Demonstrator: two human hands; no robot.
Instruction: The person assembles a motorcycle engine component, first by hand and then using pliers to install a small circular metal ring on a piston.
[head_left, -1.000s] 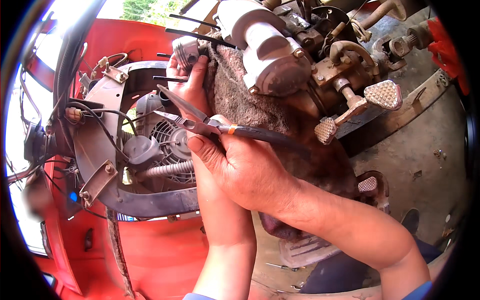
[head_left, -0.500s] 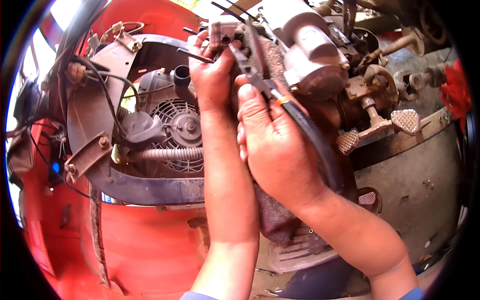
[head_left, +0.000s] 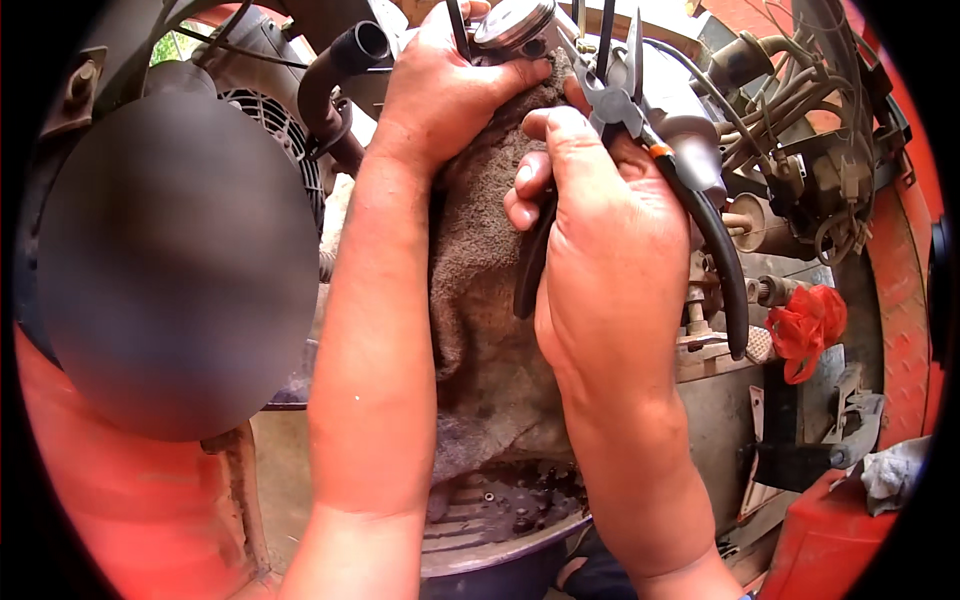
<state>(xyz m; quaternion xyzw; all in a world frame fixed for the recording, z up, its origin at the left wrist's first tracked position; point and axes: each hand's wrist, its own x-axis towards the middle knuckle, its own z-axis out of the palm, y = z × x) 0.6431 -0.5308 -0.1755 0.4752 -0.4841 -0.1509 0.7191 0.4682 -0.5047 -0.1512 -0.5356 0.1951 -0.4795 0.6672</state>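
Note:
At the top centre my left hand (head_left: 425, 105) is closed around a round metal piston (head_left: 515, 25), its thumb pressed along the underside. A dark pin hole shows in the piston's side. My right hand (head_left: 615, 220) grips needle-nose pliers (head_left: 613, 103) with black handles and an orange band. Their jaws are spread and point upward, just right of the piston and apart from it. A brown, rough cloth (head_left: 485, 215) hangs below the piston, between my forearms. Whether the jaws hold anything small cannot be made out.
A dark pipe end (head_left: 370, 40) and a fan grille (head_left: 250, 103) stand left. A blurred oval covers much of that side. Cables (head_left: 770, 130), a pedal (head_left: 760, 346) and a red plastic bag (head_left: 805, 330) are on the right. A ribbed, wet tray (head_left: 455, 540) sits below.
The view has shifted, and a blurred oval has come in at the left. The pliers have drawn back from the piston to its right, and their jaws and handles have spread.

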